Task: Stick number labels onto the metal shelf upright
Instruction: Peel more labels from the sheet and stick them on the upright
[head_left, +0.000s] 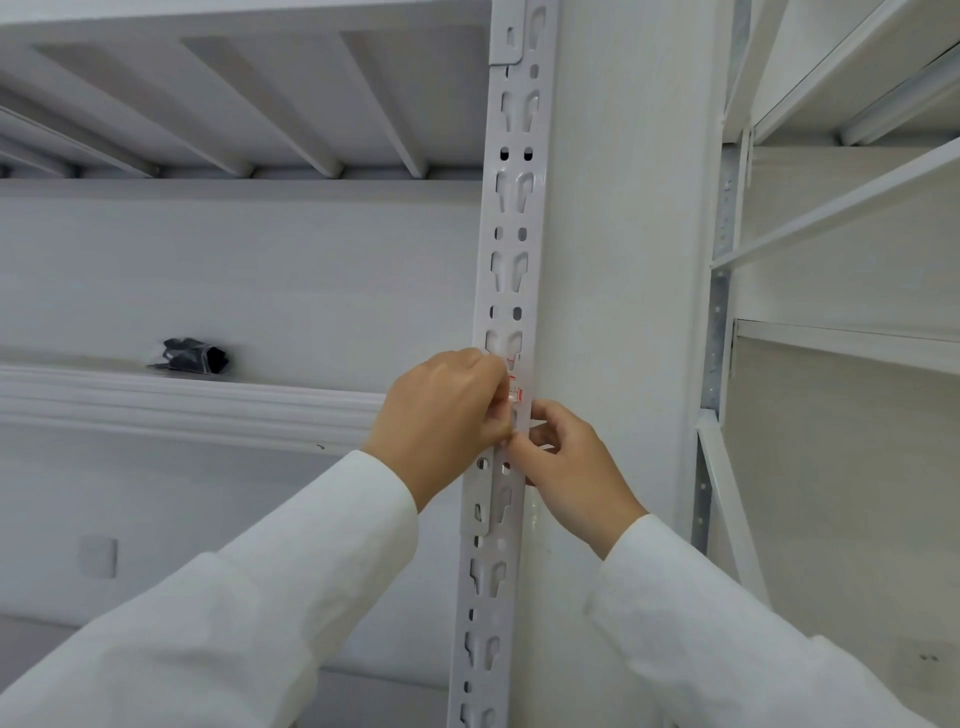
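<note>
One label (514, 387), thin, light, limp, adhesive: pinched against upright (511, 270) at frame centre by left hand (447, 410) and right hand (566, 467); handle by edges only.

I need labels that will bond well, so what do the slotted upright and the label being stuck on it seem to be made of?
The upright looks like sheet metal with a smooth white painted or powder-coated finish: its punched keyhole slots have thin, crisp edges. The label seems a thin, glossy sticker, partly clear with red print, though the left hand hides much of it.

Red-print label (514, 387) on white slotted upright (511, 270) (mid-height)
</note>
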